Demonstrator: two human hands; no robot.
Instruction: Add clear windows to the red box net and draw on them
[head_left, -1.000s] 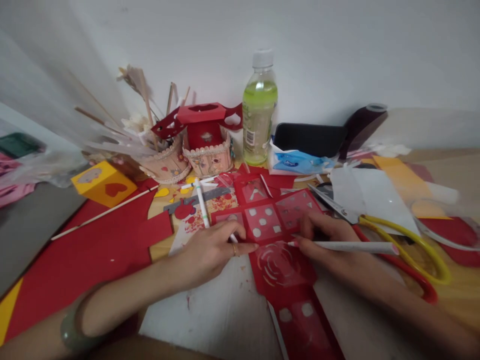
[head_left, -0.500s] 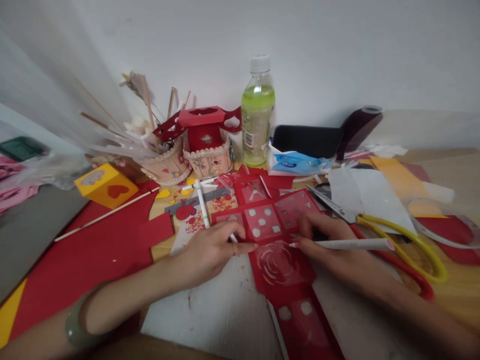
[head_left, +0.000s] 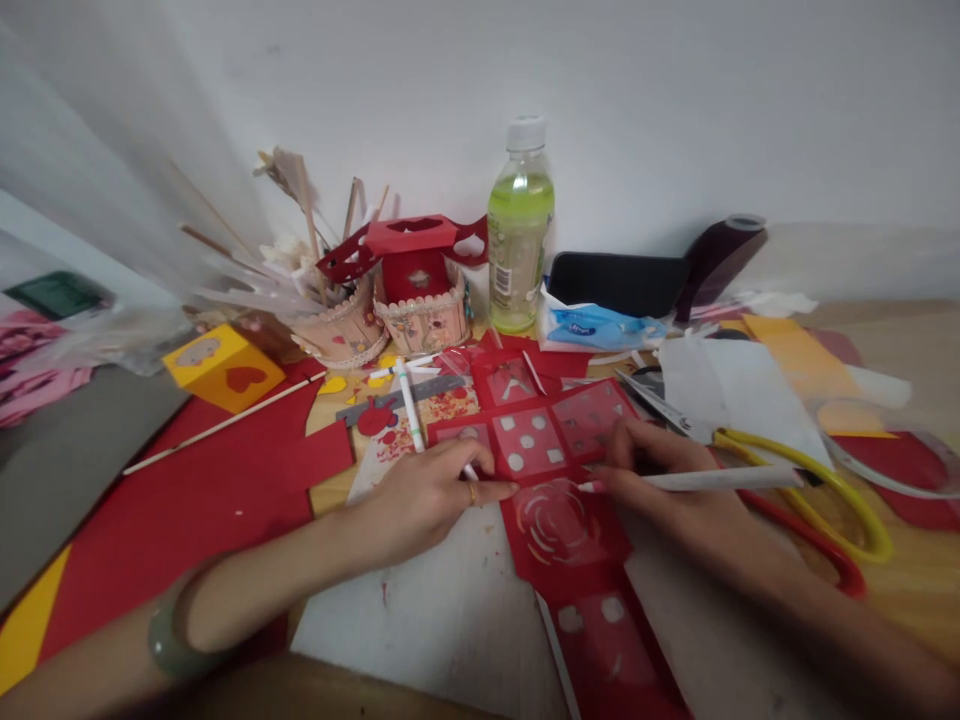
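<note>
A cross-shaped red paper cutout [head_left: 555,470] with punched shapes lies flat in the middle of the table. My left hand [head_left: 427,492], a ring on one finger, presses down on its left edge with fingers curled and pressed flat. My right hand [head_left: 660,480] grips a white craft knife [head_left: 712,480] like a pen, its tip touching the rose-patterned panel [head_left: 562,525]. A white pen [head_left: 409,405] lies just beyond my left hand.
Yellow-handled scissors [head_left: 795,470] lie to the right over red-handled ones. Behind stand a green drink bottle [head_left: 520,240], a tissue pack [head_left: 592,325], a black phone [head_left: 615,280], stick holders [head_left: 375,310] and a yellow box [head_left: 221,368]. Red sheets [head_left: 195,500] cover the left.
Both hands stay on the cutout with the knife tip at the rose panel. The view has shifted slightly, so everything sits a little lower and to the right.
</note>
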